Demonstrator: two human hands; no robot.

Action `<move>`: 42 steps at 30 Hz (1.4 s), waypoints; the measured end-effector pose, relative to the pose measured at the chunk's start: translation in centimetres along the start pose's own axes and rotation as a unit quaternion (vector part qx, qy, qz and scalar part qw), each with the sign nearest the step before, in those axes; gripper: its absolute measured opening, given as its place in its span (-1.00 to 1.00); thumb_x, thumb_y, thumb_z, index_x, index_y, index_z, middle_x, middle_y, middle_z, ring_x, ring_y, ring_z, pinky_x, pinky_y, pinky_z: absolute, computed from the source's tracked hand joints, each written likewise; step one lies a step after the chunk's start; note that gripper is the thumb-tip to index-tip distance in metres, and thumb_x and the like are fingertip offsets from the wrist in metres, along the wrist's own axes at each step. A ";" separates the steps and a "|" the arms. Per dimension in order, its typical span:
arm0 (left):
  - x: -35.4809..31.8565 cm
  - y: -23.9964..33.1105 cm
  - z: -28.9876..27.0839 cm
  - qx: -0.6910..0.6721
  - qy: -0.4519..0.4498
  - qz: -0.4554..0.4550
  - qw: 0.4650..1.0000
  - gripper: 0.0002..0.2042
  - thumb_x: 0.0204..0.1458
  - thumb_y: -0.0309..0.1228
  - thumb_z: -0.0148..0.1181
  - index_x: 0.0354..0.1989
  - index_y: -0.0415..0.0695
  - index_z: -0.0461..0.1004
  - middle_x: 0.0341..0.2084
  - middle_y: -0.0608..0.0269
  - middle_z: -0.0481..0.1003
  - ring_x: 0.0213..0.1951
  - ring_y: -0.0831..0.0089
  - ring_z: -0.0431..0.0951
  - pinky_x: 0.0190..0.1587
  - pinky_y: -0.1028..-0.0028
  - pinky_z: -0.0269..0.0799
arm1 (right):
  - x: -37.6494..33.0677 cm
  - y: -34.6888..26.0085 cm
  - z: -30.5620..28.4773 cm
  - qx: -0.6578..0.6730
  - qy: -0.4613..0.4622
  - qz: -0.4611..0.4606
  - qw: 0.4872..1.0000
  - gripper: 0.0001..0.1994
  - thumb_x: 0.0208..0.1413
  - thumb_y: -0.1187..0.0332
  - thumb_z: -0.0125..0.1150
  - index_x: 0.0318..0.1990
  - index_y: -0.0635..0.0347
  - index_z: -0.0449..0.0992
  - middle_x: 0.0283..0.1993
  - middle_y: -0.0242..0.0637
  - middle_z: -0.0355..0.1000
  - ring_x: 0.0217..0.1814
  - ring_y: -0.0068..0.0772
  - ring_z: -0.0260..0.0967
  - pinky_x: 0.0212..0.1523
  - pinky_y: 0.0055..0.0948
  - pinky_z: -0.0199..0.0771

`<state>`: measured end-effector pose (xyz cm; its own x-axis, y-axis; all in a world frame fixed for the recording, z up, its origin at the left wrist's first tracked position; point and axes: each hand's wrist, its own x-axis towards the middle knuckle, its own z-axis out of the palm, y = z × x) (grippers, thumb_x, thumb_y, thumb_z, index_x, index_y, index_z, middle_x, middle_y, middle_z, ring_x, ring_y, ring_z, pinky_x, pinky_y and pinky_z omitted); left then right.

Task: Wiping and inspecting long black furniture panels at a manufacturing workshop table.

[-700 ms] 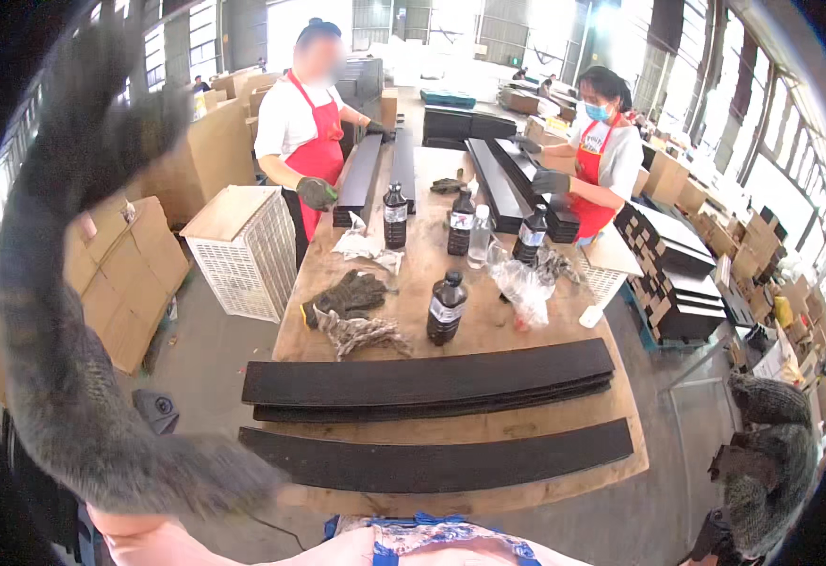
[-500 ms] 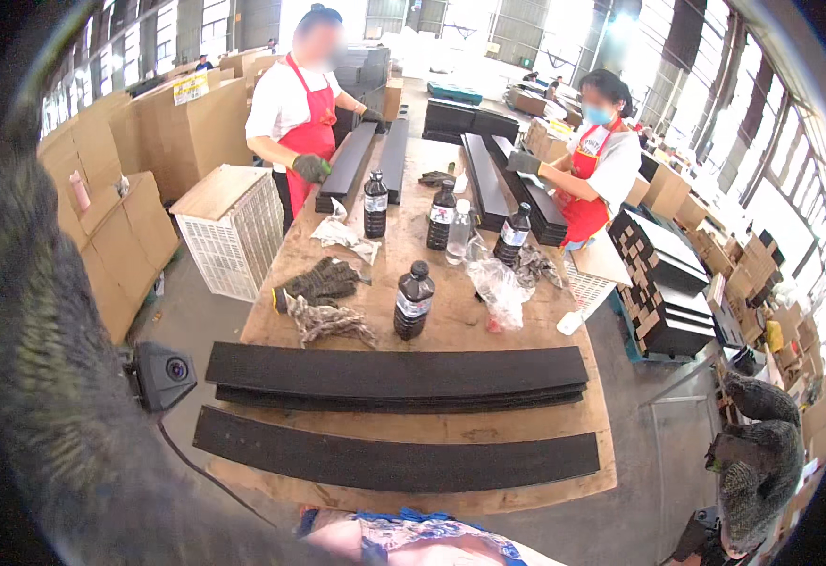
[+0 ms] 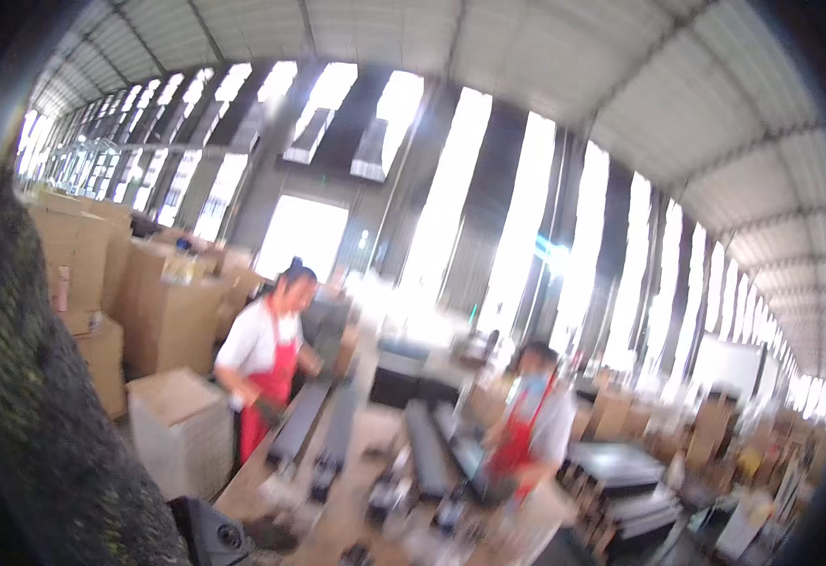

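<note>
A dark, mottled knit covering on my left arm (image 3: 64, 396) fills the left side, very close up. Its fingers are hidden, so I cannot tell what that hand holds. A small black camera (image 3: 224, 538) sits beside it at the lower edge. My right hand is out of view. Further off, blurred, stands a brown table (image 3: 323, 538) with long black boards (image 3: 427, 453) and several dark bottles (image 3: 389, 500) on it.
A person in a red apron (image 3: 266, 358) works at the table's left side, another person (image 3: 531, 424) at its right. Cardboard boxes (image 3: 163, 311) and a white crate (image 3: 186, 443) stand at left. Stacked boards (image 3: 616, 472) lie at right.
My view has swung upward, showing the roof and windows; the table has dropped low and blurred. The near boards and my gloved right hand have left the picture.
</note>
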<state>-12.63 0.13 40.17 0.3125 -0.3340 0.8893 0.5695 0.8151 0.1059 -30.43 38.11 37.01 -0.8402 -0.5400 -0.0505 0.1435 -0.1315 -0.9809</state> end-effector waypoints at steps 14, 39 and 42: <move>-4.6 -7.1 -1.6 0.067 -0.179 -0.085 0.978 0.01 -0.04 -0.14 0.43 0.45 -0.31 -0.10 0.26 -0.12 0.29 0.32 0.18 0.30 0.28 0.25 0.28 | 11.0 7.5 -2.0 -0.113 0.039 -0.216 0.969 -0.67 0.19 0.29 0.22 -0.01 0.37 0.49 0.00 -0.04 0.51 -0.16 -0.31 0.52 -0.19 -0.37 0.55; -43.0 -23.8 -6.6 0.544 -0.279 0.791 -0.020 -0.65 0.17 0.13 0.09 -0.13 0.15 0.45 -0.41 0.38 0.43 -0.43 0.36 0.44 -0.37 0.31 0.40 | 11.3 37.6 -6.5 0.327 -0.033 0.056 0.943 -0.79 0.22 0.34 0.21 -0.14 0.32 0.56 -0.21 -0.14 0.55 -0.14 -0.30 0.49 -0.05 -0.42 0.49; -45.3 -26.9 -5.6 0.494 -0.014 0.763 -0.416 -0.73 0.24 0.04 0.03 -0.37 0.17 0.44 -0.57 0.44 0.34 -0.53 0.46 0.34 -0.48 0.36 0.26 | 11.5 40.2 -6.3 0.289 -0.010 0.030 0.957 -0.82 0.24 0.38 0.19 -0.13 0.30 0.56 -0.19 -0.16 0.56 -0.14 -0.32 0.49 -0.06 -0.42 0.49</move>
<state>-37.88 -9.34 -5.49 -0.9859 -0.1221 0.1146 0.1509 -0.9448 0.2909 -37.64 31.87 -4.18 -0.8118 -0.5765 -0.0933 0.4608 -0.5342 -0.7088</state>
